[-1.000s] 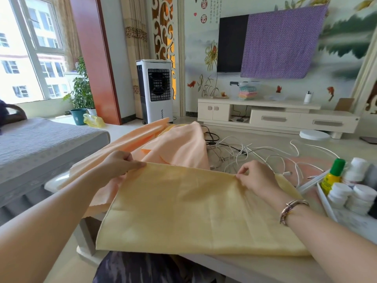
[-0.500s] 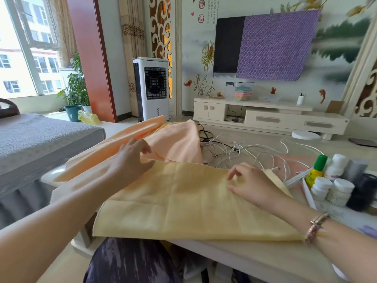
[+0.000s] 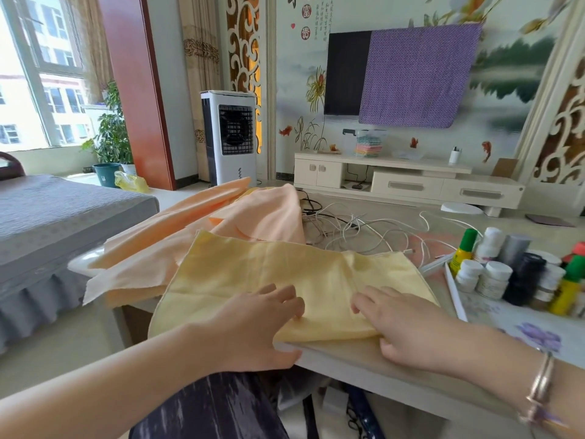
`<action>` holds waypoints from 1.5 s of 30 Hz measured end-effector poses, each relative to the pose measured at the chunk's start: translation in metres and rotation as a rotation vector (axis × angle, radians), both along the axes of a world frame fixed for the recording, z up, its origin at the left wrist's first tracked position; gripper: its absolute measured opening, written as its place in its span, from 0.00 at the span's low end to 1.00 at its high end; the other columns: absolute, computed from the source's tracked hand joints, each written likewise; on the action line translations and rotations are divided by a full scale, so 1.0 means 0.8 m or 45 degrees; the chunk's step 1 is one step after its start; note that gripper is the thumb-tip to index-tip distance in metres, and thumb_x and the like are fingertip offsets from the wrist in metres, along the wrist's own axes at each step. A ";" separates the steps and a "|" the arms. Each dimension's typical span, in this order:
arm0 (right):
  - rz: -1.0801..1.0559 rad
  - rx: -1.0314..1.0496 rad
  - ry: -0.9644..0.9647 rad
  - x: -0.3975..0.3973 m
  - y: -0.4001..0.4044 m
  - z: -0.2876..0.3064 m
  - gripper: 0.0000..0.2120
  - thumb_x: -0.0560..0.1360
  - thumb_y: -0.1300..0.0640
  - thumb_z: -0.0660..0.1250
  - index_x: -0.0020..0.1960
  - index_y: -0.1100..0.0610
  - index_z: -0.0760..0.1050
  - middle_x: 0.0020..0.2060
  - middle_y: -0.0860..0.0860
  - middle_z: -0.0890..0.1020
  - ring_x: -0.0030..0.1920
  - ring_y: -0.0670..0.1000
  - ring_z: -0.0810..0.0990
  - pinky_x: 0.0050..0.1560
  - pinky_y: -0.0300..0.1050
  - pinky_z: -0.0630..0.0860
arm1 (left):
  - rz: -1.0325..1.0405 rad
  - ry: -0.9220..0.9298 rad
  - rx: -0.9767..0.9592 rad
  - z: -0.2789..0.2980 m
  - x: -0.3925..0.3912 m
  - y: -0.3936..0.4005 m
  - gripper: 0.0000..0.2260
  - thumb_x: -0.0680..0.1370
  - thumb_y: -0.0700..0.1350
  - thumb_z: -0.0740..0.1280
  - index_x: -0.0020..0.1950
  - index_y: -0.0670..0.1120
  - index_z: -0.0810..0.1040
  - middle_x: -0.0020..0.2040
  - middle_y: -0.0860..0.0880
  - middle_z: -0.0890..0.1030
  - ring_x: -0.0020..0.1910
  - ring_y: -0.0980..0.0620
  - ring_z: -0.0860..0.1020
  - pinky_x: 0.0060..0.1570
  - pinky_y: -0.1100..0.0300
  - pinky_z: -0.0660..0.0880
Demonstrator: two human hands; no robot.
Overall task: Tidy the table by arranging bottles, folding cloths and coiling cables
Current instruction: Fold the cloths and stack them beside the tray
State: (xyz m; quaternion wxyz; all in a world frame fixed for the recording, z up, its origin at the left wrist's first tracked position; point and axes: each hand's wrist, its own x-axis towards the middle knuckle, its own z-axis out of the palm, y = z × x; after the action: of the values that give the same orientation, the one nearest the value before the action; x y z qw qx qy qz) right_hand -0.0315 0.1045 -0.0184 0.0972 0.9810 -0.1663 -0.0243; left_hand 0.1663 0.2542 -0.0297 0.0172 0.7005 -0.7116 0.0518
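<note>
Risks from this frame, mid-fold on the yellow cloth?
1. The yellow cloth overhangs the table edge at its near left corner; both hands, left hand and right hand, sit at that near edge, so the fold could skew or slide off.
2. The peach cloth beneath may drag along.
3. Loose white cables lie just behind; a sweep could snag them.

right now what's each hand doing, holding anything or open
Left hand: open, fingers spread on the near edge of the yellow fabric cloth.
Right hand: open, fingers resting flat on the same cloth.
</note>
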 end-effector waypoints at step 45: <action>-0.666 -0.205 -0.266 0.109 -0.163 -0.021 0.13 0.76 0.52 0.58 0.59 0.54 0.68 0.61 0.52 0.73 0.64 0.55 0.68 0.59 0.52 0.66 | 0.253 0.272 -0.674 0.003 0.106 -0.139 0.07 0.77 0.41 0.63 0.50 0.51 0.75 0.53 0.55 0.72 0.56 0.52 0.68 0.58 0.55 0.68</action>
State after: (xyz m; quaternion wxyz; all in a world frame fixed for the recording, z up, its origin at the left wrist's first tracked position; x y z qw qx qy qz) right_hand 0.0554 -0.0262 -0.0351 0.1473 0.8912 -0.4240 0.0661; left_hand 0.2510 0.1432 -0.0273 0.2689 0.7394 -0.5954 0.1630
